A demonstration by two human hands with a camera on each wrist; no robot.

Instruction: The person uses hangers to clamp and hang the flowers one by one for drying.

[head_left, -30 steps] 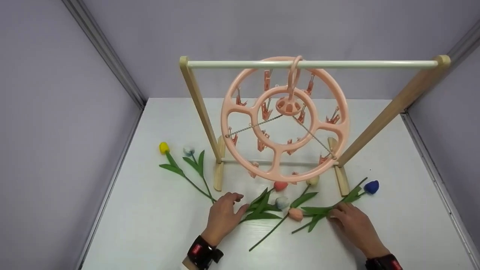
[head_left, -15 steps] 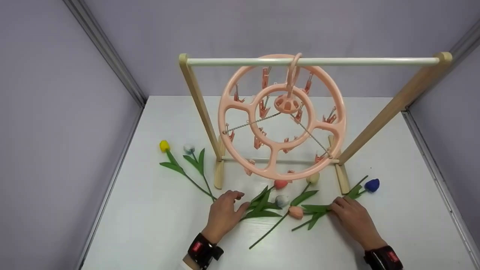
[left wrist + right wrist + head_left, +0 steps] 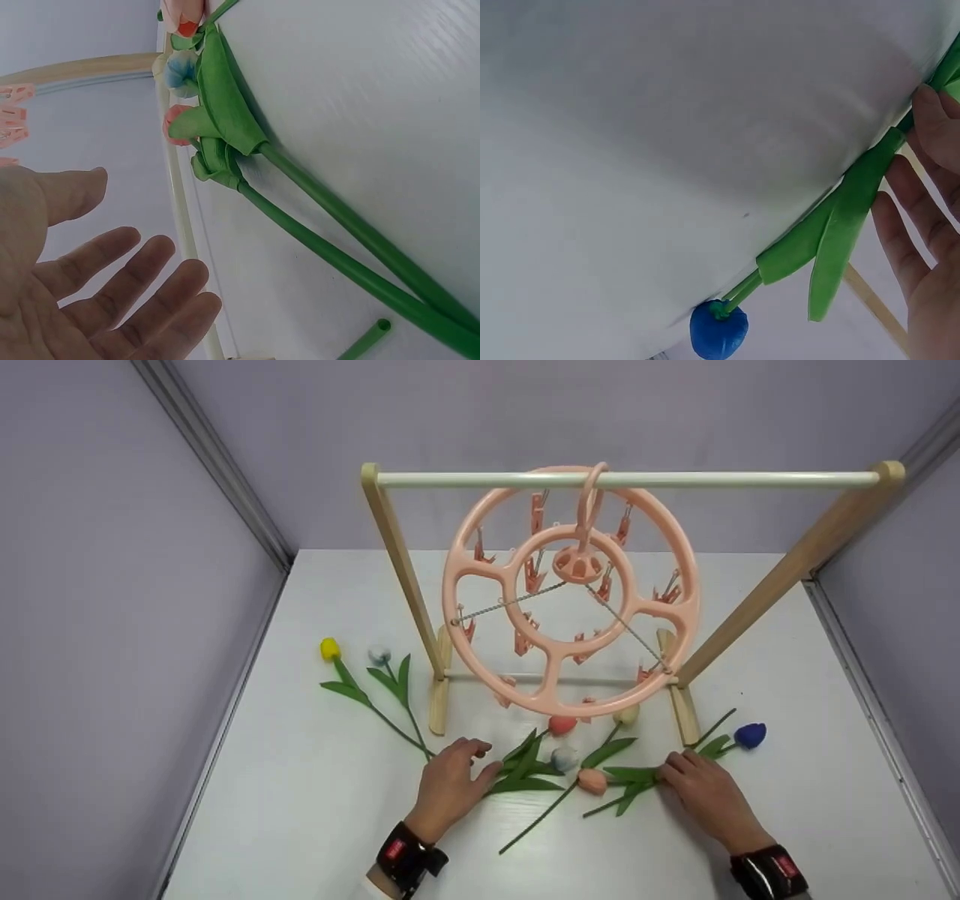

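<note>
My left hand (image 3: 450, 785) hovers by the leaves of a red tulip (image 3: 562, 724) and a blue-white tulip (image 3: 564, 759). In the left wrist view its fingers (image 3: 161, 289) are spread and relaxed, holding nothing. My right hand (image 3: 709, 795) pinches the stem of a blue tulip (image 3: 750, 736) between thumb and fingers; the flower points right. Beside that grip lies a peach tulip (image 3: 592, 781) with its leaves reaching the fingers. A cream tulip (image 3: 626, 715) lies partly under the pink hanger's rim. The right wrist view shows the blue flower (image 3: 718, 330) and its leaves beyond the fingertips.
A round pink clip hanger (image 3: 555, 701) with several clips hangs from the white bar (image 3: 712, 479) of a wooden stand (image 3: 405, 577). A yellow tulip (image 3: 330, 649) and another blue-white tulip (image 3: 379, 655) lie left of the stand. Walls enclose the white table (image 3: 300, 810).
The blue tulip has shifted slightly right, its flower moving away from the crossing stem. The right hand's fingers have adjusted on the stem. My left hand stays nearly still.
</note>
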